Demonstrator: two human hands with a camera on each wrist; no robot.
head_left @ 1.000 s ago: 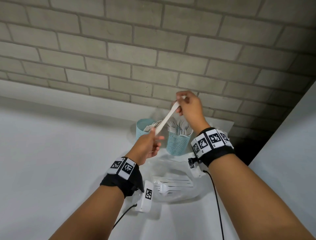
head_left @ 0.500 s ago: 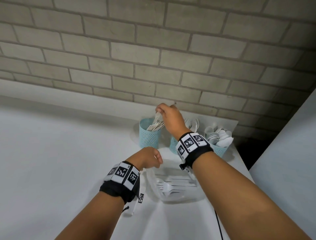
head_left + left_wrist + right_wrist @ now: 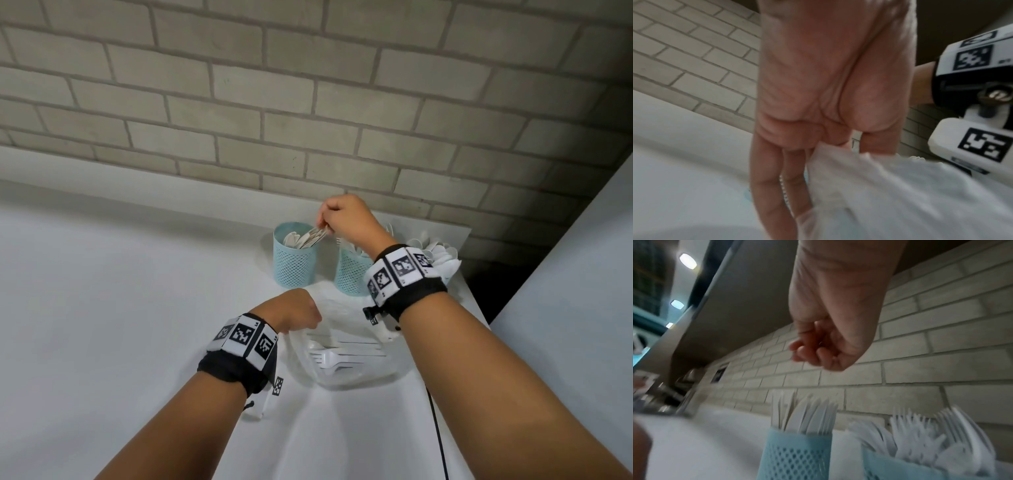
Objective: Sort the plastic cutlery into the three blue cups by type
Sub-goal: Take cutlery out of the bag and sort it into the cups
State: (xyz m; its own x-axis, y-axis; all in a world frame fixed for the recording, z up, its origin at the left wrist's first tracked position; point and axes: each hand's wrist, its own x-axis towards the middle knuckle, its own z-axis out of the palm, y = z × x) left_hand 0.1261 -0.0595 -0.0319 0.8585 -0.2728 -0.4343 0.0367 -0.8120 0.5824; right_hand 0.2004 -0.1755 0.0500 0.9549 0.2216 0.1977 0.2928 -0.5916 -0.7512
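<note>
Three blue mesh cups stand by the wall. The left cup (image 3: 294,263) (image 3: 795,454) holds knives and the middle cup (image 3: 352,274) (image 3: 900,467) holds forks. Spoons (image 3: 442,257) show behind my right wrist, which hides their cup. My right hand (image 3: 323,222) (image 3: 809,353) hovers just over the knives, fingers loosely curled, with nothing between them. My left hand (image 3: 301,310) (image 3: 838,146) pinches the rim of a clear plastic bag (image 3: 352,377) (image 3: 900,194) lying in front of the cups. White forks (image 3: 339,358) lie inside it.
The white counter (image 3: 137,308) runs left along a grey brick wall (image 3: 308,120). Its right edge drops into a dark gap (image 3: 479,291) beside a white panel (image 3: 565,308). A black cable (image 3: 440,438) trails over the counter under my right forearm.
A second ago both hands held one knife up between them. My right hand carried it to the left cup and now holds nothing; my left hand dropped onto the bag.
</note>
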